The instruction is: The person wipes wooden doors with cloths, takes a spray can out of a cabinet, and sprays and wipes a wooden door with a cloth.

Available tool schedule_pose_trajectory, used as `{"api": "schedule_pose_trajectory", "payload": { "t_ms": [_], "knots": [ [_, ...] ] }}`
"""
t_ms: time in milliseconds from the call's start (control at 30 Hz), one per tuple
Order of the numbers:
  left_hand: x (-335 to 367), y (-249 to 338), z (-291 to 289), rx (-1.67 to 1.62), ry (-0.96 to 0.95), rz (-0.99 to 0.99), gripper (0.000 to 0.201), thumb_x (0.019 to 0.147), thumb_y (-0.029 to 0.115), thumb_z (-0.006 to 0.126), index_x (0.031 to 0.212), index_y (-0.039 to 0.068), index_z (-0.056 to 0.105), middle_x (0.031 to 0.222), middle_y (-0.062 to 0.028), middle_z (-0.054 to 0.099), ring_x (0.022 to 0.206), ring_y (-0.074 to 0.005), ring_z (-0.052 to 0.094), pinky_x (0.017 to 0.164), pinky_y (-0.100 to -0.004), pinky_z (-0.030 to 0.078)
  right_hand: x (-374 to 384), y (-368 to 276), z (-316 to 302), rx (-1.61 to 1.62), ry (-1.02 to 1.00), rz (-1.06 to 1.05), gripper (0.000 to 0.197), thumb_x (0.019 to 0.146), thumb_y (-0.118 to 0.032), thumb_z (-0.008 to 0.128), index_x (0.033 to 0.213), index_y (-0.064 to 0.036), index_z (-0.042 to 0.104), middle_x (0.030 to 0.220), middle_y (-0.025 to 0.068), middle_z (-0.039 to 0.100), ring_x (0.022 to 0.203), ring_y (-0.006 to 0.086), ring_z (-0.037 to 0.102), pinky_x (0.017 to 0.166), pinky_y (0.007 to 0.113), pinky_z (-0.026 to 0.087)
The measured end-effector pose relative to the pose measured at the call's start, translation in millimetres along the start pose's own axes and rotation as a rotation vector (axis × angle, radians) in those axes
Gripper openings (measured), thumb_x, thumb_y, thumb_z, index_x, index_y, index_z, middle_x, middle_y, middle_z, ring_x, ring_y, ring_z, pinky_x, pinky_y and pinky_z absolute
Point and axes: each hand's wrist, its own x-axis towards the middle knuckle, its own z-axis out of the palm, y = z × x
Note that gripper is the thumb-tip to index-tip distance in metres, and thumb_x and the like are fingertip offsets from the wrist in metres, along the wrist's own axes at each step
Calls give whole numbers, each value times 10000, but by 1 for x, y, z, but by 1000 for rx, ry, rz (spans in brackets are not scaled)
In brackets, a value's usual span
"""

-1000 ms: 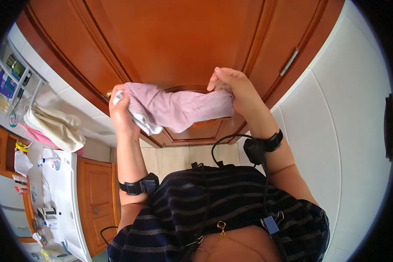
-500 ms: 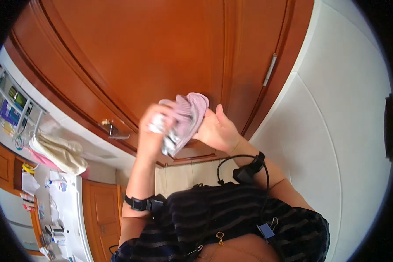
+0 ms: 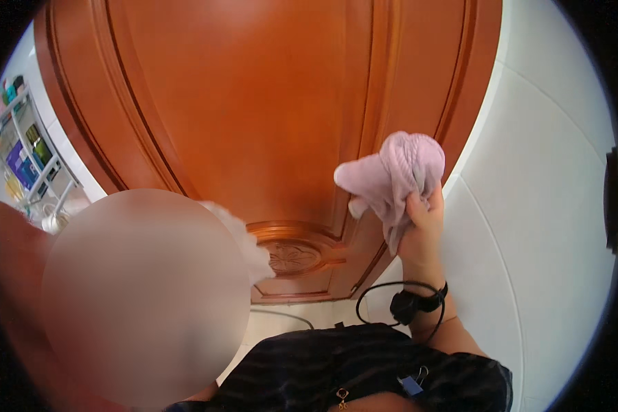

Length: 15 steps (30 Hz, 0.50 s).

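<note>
My right hand [image 3: 424, 223] is closed around a bunched pink cloth [image 3: 395, 172], raised in front of the wooden door. The cloth has a ribbed part at its top, and paler tips stick out to its left. Its folds hang down over my palm and wrist. My left hand does not show; a large blurred round patch covers the lower left. From behind that patch's right edge pokes a smeared white, fluffy-looking piece [image 3: 254, 255]; what holds it, if anything, is hidden.
The reddish-brown panelled door [image 3: 254, 103] fills the view ahead, with a carved oval near its foot. A white wall [image 3: 549, 226] stands close on the right. A metal rack [image 3: 31, 154] with bottles and packages hangs at far left. A dark cord [image 3: 281, 314] lies on the pale floor.
The pink cloth has gone from between both hands to my right hand, which moved right and closed on it. My left hand has dropped from sight. A blurred patch and white piece appeared at left.
</note>
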Motion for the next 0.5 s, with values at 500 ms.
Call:
{"api": "schedule_pose_trajectory", "payload": {
  "t_ms": [500],
  "knots": [
    [-21,16,-74,-189,-249,361,275,926,198,555,1134,21,591,1131,-191,595,912,-260,620,788,-410,518,-15,-23,-12,-77,182,-199,602,826,-82,624,1363,12,368,1249,147,543,1140,280,543,985,423,431]
  ]
}}
